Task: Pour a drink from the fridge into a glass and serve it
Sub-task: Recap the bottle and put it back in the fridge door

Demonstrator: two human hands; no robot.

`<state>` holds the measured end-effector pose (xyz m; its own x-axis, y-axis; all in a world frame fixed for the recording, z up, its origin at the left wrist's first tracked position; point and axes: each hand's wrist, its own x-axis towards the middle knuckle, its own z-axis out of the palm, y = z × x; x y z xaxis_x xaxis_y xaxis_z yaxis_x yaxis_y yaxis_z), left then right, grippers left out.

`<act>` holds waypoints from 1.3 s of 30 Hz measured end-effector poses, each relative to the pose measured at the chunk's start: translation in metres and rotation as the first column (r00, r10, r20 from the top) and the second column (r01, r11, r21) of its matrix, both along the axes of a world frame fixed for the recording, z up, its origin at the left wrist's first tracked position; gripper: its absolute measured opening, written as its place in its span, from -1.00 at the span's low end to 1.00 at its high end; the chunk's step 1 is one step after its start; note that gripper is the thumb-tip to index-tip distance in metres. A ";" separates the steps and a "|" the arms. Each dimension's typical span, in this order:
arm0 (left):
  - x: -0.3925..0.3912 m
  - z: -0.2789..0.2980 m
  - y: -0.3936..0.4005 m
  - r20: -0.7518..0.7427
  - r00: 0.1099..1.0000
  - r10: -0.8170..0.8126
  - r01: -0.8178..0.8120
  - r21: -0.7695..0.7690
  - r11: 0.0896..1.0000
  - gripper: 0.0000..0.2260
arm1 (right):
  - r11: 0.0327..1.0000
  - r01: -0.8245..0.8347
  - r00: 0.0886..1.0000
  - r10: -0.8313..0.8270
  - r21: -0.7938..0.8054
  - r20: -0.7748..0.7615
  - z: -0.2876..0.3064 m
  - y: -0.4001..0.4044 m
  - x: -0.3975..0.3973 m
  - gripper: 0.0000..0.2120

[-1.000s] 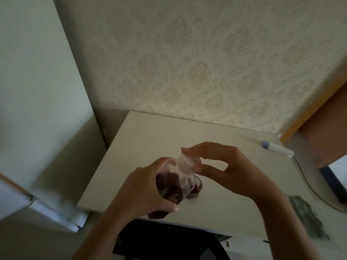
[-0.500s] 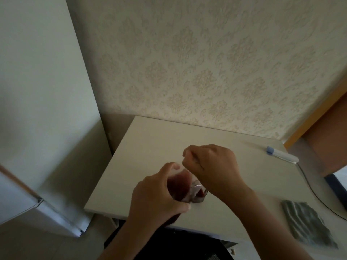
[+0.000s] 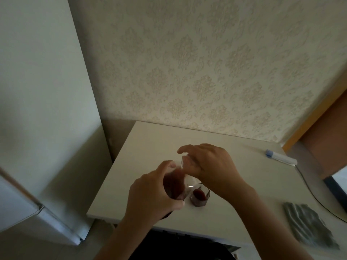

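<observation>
A clear bottle (image 3: pixel 173 184) of dark red drink is held above the white table (image 3: pixel 150 151), tilted with its neck pointing away from me. My left hand (image 3: pixel 150 196) wraps its body. Over the bottle's mouth, my right hand (image 3: pixel 208 166) grips the white cap (image 3: pixel 185 161). A small glass (image 3: pixel 200 197) with dark red drink in it stands on the table just right of the bottle, below my right wrist. The white fridge (image 3: pixel 37 128) stands at the left with its door closed.
A white and blue tube-like object (image 3: pixel 280 157) lies at the table's far right, with a dark cable (image 3: pixel 319 199) running from it. A folded grey cloth (image 3: pixel 308 228) lies at the near right. A patterned wall backs the table; something dark sits under its front edge.
My right hand came down over the bottle's mouth with the white cap and turned on it. The view shifted so the glass now shows beside the bottle.
</observation>
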<state>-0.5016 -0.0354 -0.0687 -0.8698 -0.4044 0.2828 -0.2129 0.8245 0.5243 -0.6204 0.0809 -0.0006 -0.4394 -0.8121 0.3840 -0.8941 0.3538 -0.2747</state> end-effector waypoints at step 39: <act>0.352 0.025 0.194 -0.087 0.280 0.956 -0.876 0.384 0.292 -0.17 | 0.654 -0.743 0.667 0.710 0.141 0.226 -0.042 0.063 0.216 -0.70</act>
